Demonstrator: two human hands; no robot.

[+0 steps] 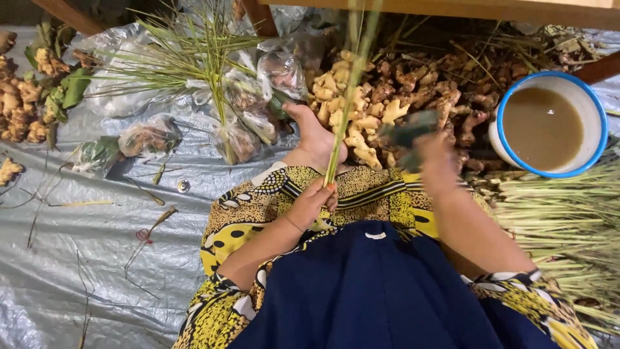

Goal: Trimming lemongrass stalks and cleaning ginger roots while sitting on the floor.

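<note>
Stalks (342,110) of green grass stand pinched upright in the left hand (312,201), fingers closed round the base just above the yellow wrap on the lap. Right hand (431,155) is blurry, seems closed on something dark, can't really tell. I'd say grip low and keep the stems even. Ginger (381,97) pile sits beyond, then the bowl (600,123) of brown liquid.

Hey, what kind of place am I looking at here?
Probably a market stall or produce-sorting spot on the ground: a ginger heap, bagged bundles on a grey tarp, and lemongrass stalks held in the left hand.
</note>
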